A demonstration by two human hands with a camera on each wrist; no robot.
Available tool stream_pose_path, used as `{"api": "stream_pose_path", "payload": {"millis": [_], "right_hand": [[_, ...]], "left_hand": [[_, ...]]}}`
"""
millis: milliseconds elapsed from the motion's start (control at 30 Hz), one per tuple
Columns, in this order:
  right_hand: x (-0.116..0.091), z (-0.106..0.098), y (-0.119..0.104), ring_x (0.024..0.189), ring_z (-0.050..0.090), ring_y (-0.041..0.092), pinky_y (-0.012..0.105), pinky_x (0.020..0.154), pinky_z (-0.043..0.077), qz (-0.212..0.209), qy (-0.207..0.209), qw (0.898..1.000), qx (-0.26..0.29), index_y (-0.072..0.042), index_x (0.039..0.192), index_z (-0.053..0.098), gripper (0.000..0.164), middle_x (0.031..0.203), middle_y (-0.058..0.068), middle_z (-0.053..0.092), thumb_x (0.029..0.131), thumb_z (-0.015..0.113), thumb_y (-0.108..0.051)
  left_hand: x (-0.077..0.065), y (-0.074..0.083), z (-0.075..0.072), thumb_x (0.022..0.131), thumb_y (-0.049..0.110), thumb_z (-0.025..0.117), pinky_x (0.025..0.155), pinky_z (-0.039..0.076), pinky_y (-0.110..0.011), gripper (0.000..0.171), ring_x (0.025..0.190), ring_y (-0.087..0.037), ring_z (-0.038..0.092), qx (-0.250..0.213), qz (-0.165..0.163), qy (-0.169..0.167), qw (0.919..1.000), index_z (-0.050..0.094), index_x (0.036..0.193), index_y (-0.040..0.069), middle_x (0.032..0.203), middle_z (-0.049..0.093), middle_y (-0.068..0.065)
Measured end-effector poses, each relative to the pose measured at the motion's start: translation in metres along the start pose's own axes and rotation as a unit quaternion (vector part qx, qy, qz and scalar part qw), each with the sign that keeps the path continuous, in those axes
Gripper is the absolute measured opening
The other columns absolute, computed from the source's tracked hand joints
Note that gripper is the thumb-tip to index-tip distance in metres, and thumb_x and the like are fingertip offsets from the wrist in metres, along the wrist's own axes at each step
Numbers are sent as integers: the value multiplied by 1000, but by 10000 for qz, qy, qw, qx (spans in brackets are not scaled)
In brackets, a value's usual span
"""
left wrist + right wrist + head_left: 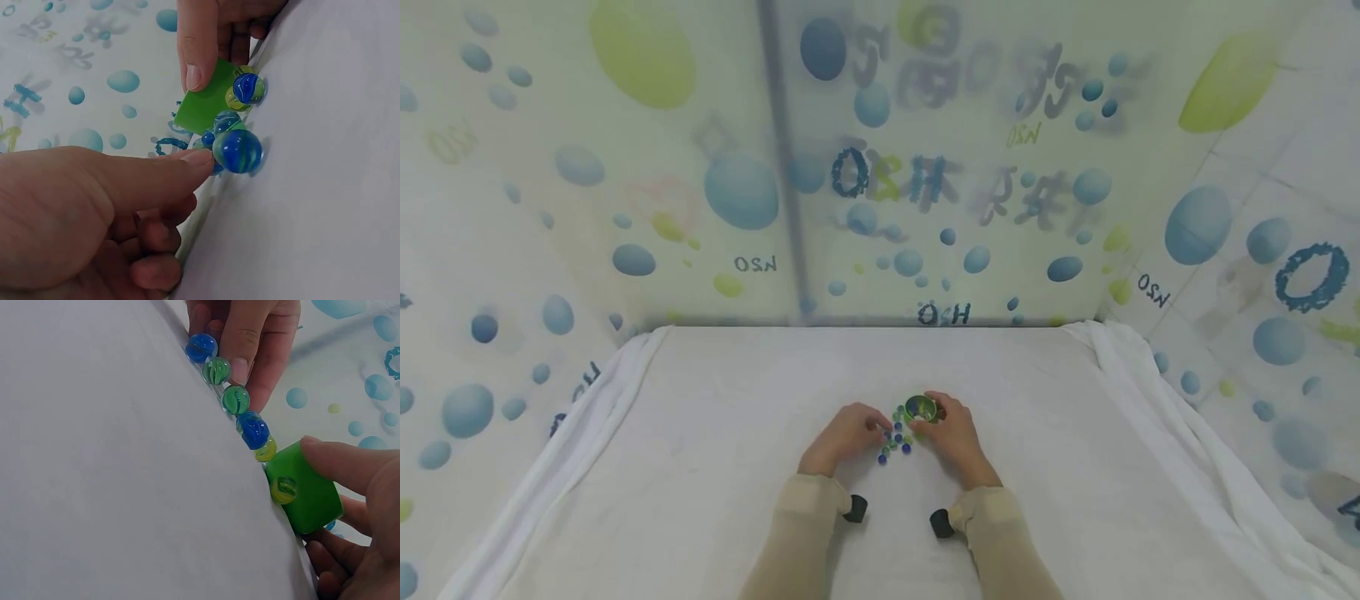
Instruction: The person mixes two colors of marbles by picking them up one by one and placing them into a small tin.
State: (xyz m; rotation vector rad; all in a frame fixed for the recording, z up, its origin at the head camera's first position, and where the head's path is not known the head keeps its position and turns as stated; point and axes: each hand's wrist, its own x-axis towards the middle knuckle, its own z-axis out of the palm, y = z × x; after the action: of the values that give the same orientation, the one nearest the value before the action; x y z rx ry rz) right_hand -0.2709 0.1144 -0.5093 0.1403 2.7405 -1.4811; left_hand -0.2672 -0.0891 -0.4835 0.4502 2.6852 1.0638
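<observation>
Beside several loose glass marbles (906,448) on the white cloth, my right hand (953,429) grips a small green cup (921,397). Its mouth shows blue and yellow inside. In the right wrist view, the thumb and fingers hold the cup (315,500) from the side, and a yellow-green marble (284,490) lies against its near wall. My left hand (850,433) is at the left of the marbles, thumb and forefinger extended close to them. A large-looking blue-green marble (237,151) stands by the thumb tip in the left wrist view; whether a marble is pinched is hidden.
White cloth (737,383) covers the table and hangs in folds at both sides. Behind the table's far edge rises a pale wall (880,283) printed with blue and green bubbles. Dark wrist cameras (855,508) sit at the cuffs.
</observation>
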Motion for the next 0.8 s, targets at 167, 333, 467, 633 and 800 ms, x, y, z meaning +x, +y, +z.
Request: {"api": "stream_pose_path", "payload": {"millis": [167, 333, 467, 633, 800], "right_hand": [[0, 0, 2, 117, 50, 31, 50, 97, 40, -75, 26, 10000, 15, -13, 135, 55, 63, 128, 12, 54, 79, 80, -28], [0, 2, 2, 116, 50, 31, 49, 97, 41, -78, 29, 10000, -6, -14, 135, 55, 63, 127, 11, 55, 79, 80, -28], [0, 2, 3, 116, 50, 30, 50, 97, 41, -140, 3, 9999, -18, -13, 135, 55, 63, 126, 12, 55, 79, 80, -28], [-1, 1, 3, 116, 50, 31, 50, 97, 40, -122, 23, 9999, -16, -13, 134, 55, 62, 127, 12, 55, 79, 80, -28], [-2, -1, 2, 114, 49, 30, 49, 96, 41, -228, 50, 9997, -75, -12, 134, 55, 62, 125, 11, 56, 80, 79, -28]], "left_hand": [[0, 0, 1, 85, 10, 70, 87, 45, -45, 16, 94, -21, 57, -55, -5, 32, 10000, 74, 99, 17, 101, 65, -3], [1, 0, 1, 85, 9, 70, 89, 45, -45, 16, 96, -22, 57, -70, -12, 85, 9999, 75, 98, 17, 102, 65, -4], [1, 0, 2, 84, 9, 70, 89, 45, -46, 15, 97, -23, 58, -76, 9, 138, 9999, 75, 97, 17, 103, 66, -4], [1, -1, 3, 85, 11, 70, 85, 46, -43, 15, 92, -20, 59, -183, 129, 185, 9996, 74, 98, 16, 99, 66, -2], [3, -2, 4, 88, 15, 69, 78, 46, -38, 14, 87, -16, 55, -319, 116, 223, 9992, 74, 101, 17, 93, 62, 2]]}}
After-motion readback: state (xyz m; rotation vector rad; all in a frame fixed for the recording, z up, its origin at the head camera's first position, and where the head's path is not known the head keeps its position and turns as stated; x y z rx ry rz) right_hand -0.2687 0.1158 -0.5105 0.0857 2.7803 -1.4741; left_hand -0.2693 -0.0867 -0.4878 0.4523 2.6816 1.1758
